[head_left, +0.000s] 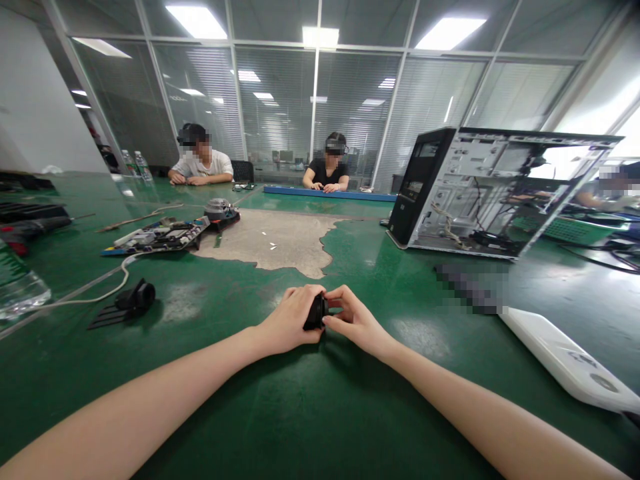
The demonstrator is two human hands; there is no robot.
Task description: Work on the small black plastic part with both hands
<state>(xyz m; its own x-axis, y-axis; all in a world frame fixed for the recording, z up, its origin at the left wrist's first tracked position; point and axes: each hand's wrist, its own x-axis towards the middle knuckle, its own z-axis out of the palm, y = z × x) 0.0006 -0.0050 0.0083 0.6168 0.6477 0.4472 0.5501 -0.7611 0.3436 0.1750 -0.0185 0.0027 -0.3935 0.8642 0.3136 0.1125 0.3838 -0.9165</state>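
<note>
Black object (pixel 313 317), between left fingers (pixel 313 337), right fingers (pixel 337 325) at its side

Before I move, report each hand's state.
Left hand: closed around a small black part.
Right hand: curled at that part's right end; whether it grips cannot be told.

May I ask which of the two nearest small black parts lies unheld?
The slatted black part on the green table, near the white cable; the other black part is between the left hand and right hand.
</note>
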